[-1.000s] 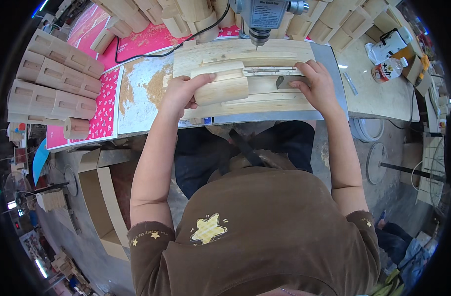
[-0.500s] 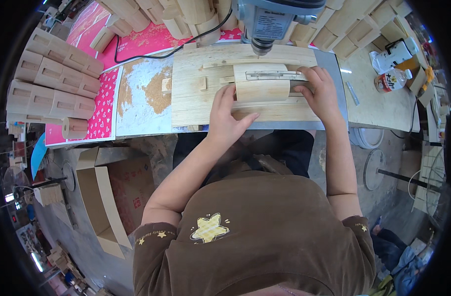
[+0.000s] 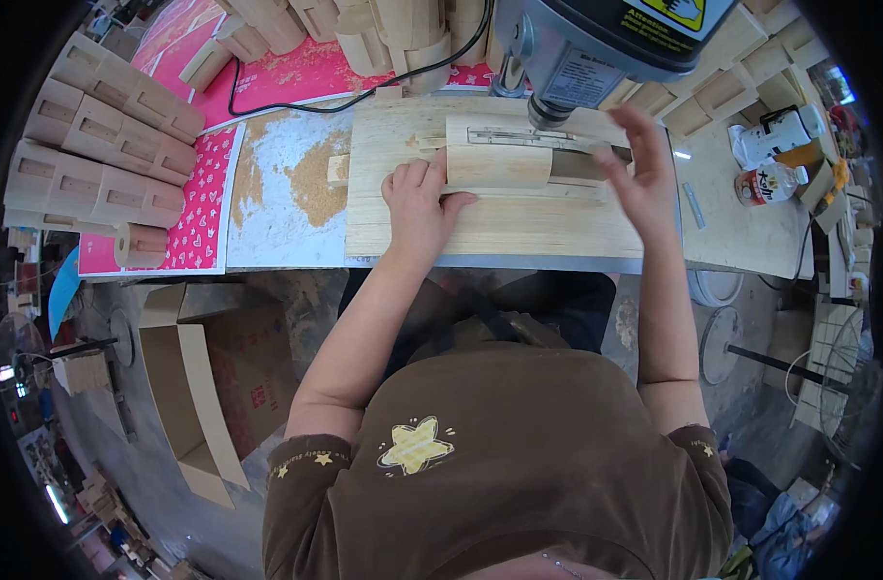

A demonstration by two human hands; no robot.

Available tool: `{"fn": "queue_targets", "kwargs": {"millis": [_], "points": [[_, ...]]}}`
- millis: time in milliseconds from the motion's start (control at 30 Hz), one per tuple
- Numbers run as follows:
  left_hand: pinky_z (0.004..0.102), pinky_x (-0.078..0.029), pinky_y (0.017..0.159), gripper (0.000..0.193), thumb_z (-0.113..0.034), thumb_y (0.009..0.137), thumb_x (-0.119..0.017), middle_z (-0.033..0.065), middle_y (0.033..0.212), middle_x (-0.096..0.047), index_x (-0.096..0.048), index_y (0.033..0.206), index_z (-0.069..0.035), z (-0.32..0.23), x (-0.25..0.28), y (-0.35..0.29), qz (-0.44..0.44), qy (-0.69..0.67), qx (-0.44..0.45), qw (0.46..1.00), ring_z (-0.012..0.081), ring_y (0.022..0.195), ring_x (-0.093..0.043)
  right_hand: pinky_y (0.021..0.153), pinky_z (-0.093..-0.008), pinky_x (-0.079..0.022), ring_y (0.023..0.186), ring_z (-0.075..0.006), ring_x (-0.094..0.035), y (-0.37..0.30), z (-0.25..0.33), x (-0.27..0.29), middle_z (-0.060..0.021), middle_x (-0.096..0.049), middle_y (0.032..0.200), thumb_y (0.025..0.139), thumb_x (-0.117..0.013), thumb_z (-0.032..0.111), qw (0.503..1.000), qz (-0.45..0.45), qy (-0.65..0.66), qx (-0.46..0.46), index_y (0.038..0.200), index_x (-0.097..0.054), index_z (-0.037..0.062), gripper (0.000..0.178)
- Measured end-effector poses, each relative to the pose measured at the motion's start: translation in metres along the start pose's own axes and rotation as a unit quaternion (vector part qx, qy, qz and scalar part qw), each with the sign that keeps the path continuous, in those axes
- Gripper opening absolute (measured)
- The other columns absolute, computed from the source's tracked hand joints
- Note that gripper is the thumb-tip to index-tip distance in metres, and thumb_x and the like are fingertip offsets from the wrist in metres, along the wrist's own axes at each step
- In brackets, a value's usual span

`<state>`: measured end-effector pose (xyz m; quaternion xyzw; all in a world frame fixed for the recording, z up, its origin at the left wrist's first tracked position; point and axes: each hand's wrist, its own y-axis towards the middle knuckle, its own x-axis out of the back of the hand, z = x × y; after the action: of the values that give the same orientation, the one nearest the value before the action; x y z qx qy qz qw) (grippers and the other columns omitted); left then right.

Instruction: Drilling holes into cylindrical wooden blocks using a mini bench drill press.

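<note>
A pale rounded wooden block (image 3: 499,169) lies sideways on a flat wooden board (image 3: 499,232), against thin wooden strips. Along its top sits a narrow slotted metal strip (image 3: 519,137). My left hand (image 3: 417,208) presses against the block's left end, fingers curled and thumb stretched along the front strip. A dark grey bar (image 3: 577,166) shows past the block's right end. Close to that bar my right hand (image 3: 644,174) is raised, fingers apart and slightly blurred, holding nothing I can see. Directly above the block hangs the chuck (image 3: 550,113) of a grey drill press (image 3: 596,58).
Stacked slotted wooden pieces (image 3: 103,184) stand at the left, with more at the back. Sawdust (image 3: 316,188) covers the table beside the board. A black cable (image 3: 364,94) crosses behind. At right are a bottle (image 3: 765,184) and a marker-like stick (image 3: 694,205). An open cardboard box (image 3: 195,387) is on the floor.
The block has shifted a little left along the board, and my left hand with it. My right hand has come off the block's right end, its fingers spreading. The view has also shifted.
</note>
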<state>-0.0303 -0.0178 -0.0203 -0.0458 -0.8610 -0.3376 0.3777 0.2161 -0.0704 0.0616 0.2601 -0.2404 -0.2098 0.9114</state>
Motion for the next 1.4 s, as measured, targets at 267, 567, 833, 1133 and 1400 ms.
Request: {"fn": "queue_targets", "kwargs": {"millis": [267,567,833,1133,1400], "points": [[0.0402,-0.031,0.081,0.064,-0.031,0.061,-0.076,0.0048,0.084,-0.051,-0.057,0.115,-0.004,0.001,-0.001,0.002,0.003,0.010,-0.007,1.000,0.0245,0.085,-0.047,0.072,-0.0308,-0.045,0.082,-0.0190,-0.058,0.136,0.122,0.020,-0.0127,-0.065,0.085,0.095,-0.045,0.035,0.965,-0.254,0.029,-0.056,0.095,-0.064,-0.0005,0.040],[0.0391,-0.034,0.078,0.064,-0.031,0.061,-0.076,0.0056,0.085,-0.052,-0.056,0.115,-0.003,-0.001,0.003,0.002,0.027,0.017,0.007,0.999,0.0258,0.084,-0.046,0.060,-0.0193,-0.037,0.066,-0.0069,-0.050,0.078,0.118,0.044,-0.0020,-0.057,0.071,0.093,-0.052,0.019,0.936,-0.070,-0.328,0.103,0.094,-0.066,0.0016,0.022],[0.0384,-0.036,0.075,0.065,-0.028,0.061,-0.077,0.0073,0.083,-0.051,-0.056,0.115,0.000,-0.001,0.002,0.003,0.038,0.003,0.007,0.999,0.0260,0.082,-0.047,0.053,-0.0283,-0.037,0.053,-0.0162,-0.046,-0.016,0.056,0.002,-0.0078,-0.051,0.061,0.086,-0.055,0.006,0.979,-0.086,-0.173,0.071,0.100,-0.064,0.0000,0.018],[0.0378,-0.037,0.072,0.064,-0.027,0.060,-0.077,0.0084,0.080,-0.051,-0.056,0.114,0.001,-0.002,0.002,0.005,0.030,0.007,-0.003,1.000,0.0268,0.078,-0.047,0.056,-0.0301,-0.039,0.055,-0.0196,-0.047,-0.006,0.033,0.008,-0.0072,-0.051,0.062,0.083,-0.056,0.002,0.966,-0.092,-0.149,0.192,0.092,-0.064,0.0016,0.012],[0.0387,-0.038,0.072,0.063,-0.029,0.061,-0.076,0.0074,0.082,-0.054,-0.056,0.113,0.000,-0.023,-0.020,0.011,0.020,0.018,-0.050,0.998,0.0269,0.080,-0.049,0.067,-0.0320,-0.045,0.075,-0.0230,-0.060,0.133,0.117,0.024,-0.0187,-0.064,0.078,0.088,-0.043,0.022,0.976,-0.064,-0.194,0.080,0.086,-0.060,-0.0087,0.035]]}}
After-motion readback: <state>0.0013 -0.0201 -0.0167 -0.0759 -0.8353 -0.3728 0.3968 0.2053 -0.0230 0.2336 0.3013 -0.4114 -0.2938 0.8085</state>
